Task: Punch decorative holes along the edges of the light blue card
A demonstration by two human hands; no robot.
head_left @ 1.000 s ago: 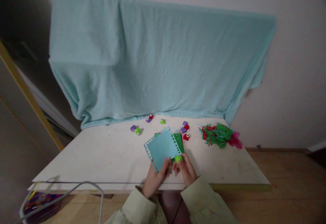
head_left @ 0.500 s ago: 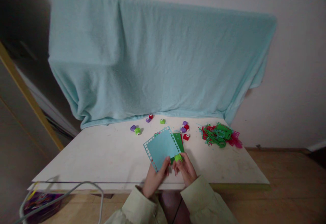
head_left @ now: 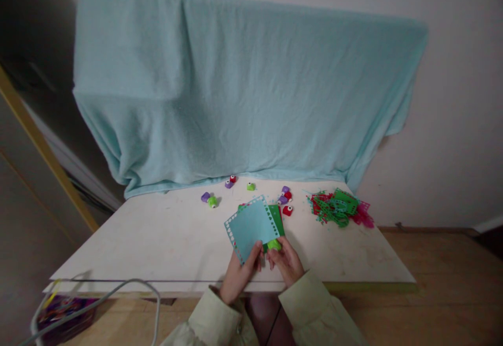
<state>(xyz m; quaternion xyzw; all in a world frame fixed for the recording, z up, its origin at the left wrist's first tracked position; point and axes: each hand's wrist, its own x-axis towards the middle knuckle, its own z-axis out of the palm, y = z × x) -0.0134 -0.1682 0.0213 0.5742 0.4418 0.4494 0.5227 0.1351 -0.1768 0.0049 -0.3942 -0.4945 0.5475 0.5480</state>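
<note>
My left hand (head_left: 238, 273) pinches a light blue square sheet of paper (head_left: 251, 230) at its near corner, thumb on top. Rows of small punched shapes run along several of its edges. My right hand (head_left: 290, 263) has its fingers closed around a bright green craft punch (head_left: 274, 244), set at the sheet's right-hand edge. Whether the punch is pressed down cannot be seen. Under the blue sheet lies a green sheet (head_left: 277, 219), with a bit of red showing beside it.
Small craft punches in purple (head_left: 205, 197), green (head_left: 251, 186) and red (head_left: 287, 211) lie about the white table (head_left: 157, 241). To the right is a pile of cut paper (head_left: 338, 208). A pale blue cloth (head_left: 251, 89) hangs behind; a grey cable (head_left: 133, 283) loops at the front left.
The blue sheet has shifted and turned slightly to the right. The green punch has moved a little left along its edge; both hands keep their hold.
</note>
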